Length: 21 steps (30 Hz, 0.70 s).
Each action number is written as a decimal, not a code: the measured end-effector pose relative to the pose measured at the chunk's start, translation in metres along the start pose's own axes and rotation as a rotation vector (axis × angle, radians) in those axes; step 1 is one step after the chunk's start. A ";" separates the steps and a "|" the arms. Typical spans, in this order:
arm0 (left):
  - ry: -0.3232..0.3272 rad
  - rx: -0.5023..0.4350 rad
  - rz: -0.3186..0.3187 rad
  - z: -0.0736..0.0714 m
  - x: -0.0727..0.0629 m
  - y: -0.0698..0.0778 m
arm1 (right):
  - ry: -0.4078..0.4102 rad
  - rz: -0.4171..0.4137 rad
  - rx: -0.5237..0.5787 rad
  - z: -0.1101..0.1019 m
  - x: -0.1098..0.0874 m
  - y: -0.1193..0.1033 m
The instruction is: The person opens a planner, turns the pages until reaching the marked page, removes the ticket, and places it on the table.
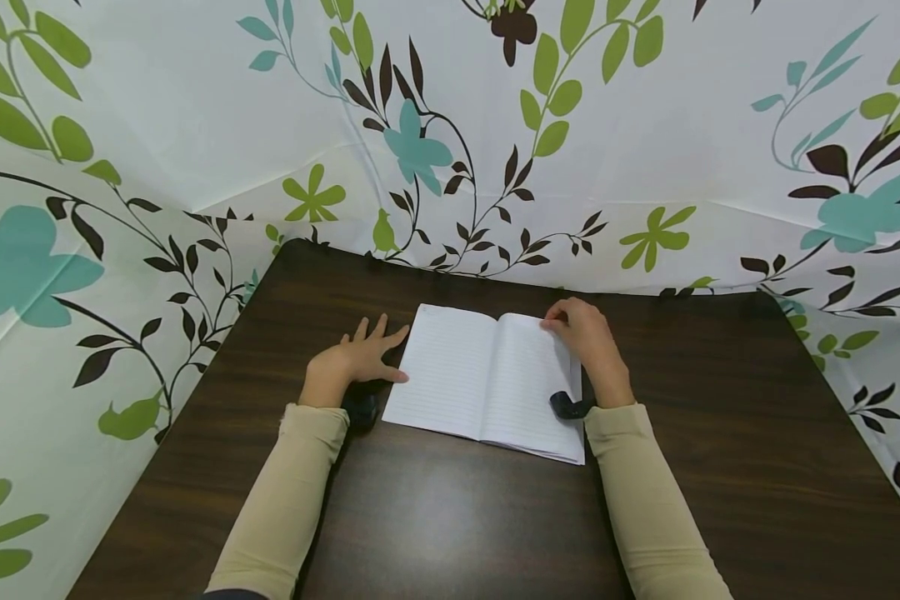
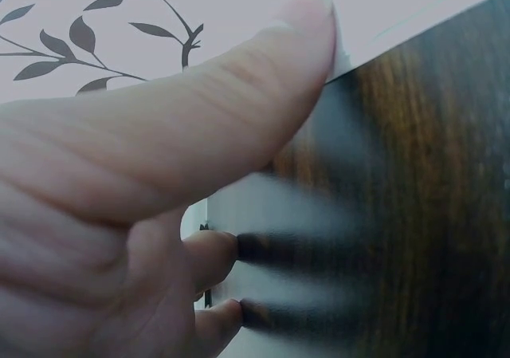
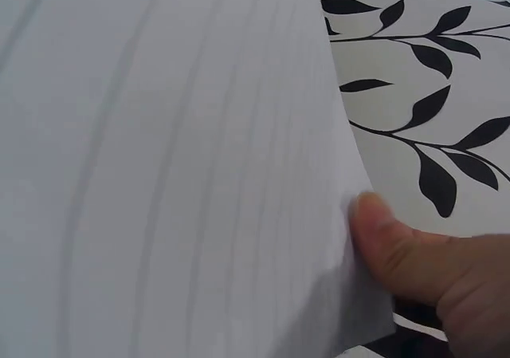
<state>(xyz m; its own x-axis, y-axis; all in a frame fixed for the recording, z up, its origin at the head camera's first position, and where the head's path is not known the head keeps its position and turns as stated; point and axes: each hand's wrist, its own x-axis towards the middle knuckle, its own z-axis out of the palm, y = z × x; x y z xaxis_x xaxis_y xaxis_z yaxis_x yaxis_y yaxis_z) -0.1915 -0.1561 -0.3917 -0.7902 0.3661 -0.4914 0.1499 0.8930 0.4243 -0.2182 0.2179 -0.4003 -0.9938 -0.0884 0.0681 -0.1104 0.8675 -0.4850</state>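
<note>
An open lined notebook with blank pages lies on the dark wooden table. At its left edge, my left hand rests with fingers spread, and its thumb lies at the page's edge. In the left wrist view the thumb stretches over to the white paper's rim, the other fingers on the table. My right hand pinches the top right corner of the right-hand page. In the right wrist view that page is lifted and slightly curved, the thumb on its edge.
A white cloth printed with leaves, flowers and birds hangs behind the table and along its sides. Dark wrist devices sit at both wrists; the right one overlaps the right-hand page in the head view.
</note>
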 end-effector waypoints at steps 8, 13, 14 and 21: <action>0.001 0.007 -0.008 0.000 0.000 0.002 | -0.077 0.056 0.030 -0.016 -0.001 0.012; -0.001 0.011 -0.007 0.000 0.001 0.002 | -0.270 0.010 0.129 -0.034 -0.005 0.023; -0.001 0.011 -0.007 0.000 0.001 0.002 | -0.306 0.003 0.148 -0.037 -0.006 0.025; -0.001 0.012 -0.008 0.000 0.001 0.001 | -0.472 -0.059 0.266 -0.053 -0.014 0.036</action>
<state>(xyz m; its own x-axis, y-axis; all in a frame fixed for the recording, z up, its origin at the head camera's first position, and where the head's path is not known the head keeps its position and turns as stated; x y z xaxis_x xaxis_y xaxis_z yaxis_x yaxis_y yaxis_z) -0.1920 -0.1549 -0.3919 -0.7909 0.3595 -0.4953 0.1510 0.8989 0.4114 -0.2070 0.2761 -0.3720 -0.8781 -0.3966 -0.2677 -0.1056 0.7062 -0.7001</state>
